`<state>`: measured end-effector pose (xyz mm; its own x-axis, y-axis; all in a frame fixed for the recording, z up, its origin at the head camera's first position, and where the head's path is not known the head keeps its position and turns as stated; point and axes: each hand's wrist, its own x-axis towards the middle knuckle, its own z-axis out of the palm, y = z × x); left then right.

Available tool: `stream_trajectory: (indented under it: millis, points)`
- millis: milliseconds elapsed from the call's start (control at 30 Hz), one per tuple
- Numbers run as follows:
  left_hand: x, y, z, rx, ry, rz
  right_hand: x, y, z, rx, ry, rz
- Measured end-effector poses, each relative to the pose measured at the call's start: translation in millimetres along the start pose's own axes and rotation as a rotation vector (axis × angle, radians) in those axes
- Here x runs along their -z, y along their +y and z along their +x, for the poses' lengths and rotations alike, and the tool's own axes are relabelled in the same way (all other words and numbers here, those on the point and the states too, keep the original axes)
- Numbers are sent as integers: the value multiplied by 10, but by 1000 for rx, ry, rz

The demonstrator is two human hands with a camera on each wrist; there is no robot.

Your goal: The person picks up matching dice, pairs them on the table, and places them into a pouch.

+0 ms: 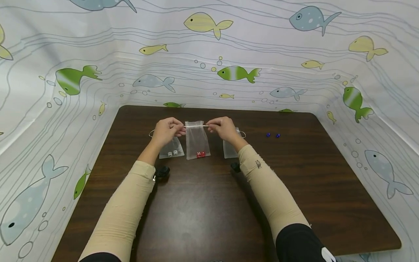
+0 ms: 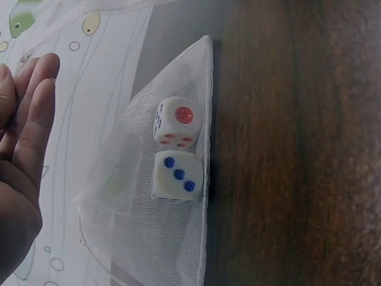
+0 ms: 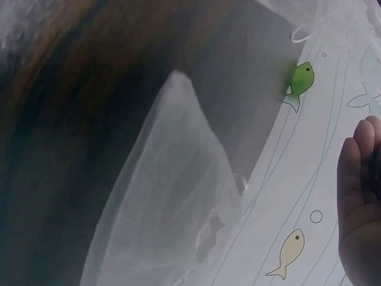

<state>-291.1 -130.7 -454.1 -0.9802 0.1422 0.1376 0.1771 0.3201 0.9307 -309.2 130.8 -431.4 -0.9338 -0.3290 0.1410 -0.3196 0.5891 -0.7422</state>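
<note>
A sheer white drawstring pouch [image 1: 197, 140] with red dice [image 1: 201, 154] at its bottom is at the middle of the far half of the table. My left hand [image 1: 167, 131] pinches the cord at the left of its neck. On the other side my right hand [image 1: 225, 128] pinches the cord [image 1: 205, 126], which is stretched straight between both hands. Below the left hand lies a second pouch [image 2: 125, 173] holding two white dice [image 2: 177, 176]. Partly hidden behind the right wrist is a third pouch [image 1: 230, 150]; no dice show in it in the right wrist view.
Two small shiny blue balls [image 1: 273, 135] lie on the brown table [image 1: 196, 218] to the right of the pouches. A white curtain [image 1: 209, 83] printed with fish rises behind the table and along both sides. Dark wrist cameras [image 1: 162, 171] sit under the forearms.
</note>
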Motion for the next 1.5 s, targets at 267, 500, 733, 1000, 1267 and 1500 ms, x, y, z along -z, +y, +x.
stream_trajectory:
  millis: [267,500,733,1000,1267,1500]
  points:
    - [3,17,11,25,-13,-3,39,42,16,-60,1,21]
    - [13,-10,40,33,-2,25,79,93,39,-86,8,34]
    - [35,-32,39,50,11,47,94,154,48,-74,14,23]
    - [63,-58,35,67,24,39,103,170,58,-88,21,45]
    - [70,-61,30,66,36,64,69,187,53,-101,22,58]
    - [71,-53,-2,46,29,116,46,164,34,-100,-19,58]
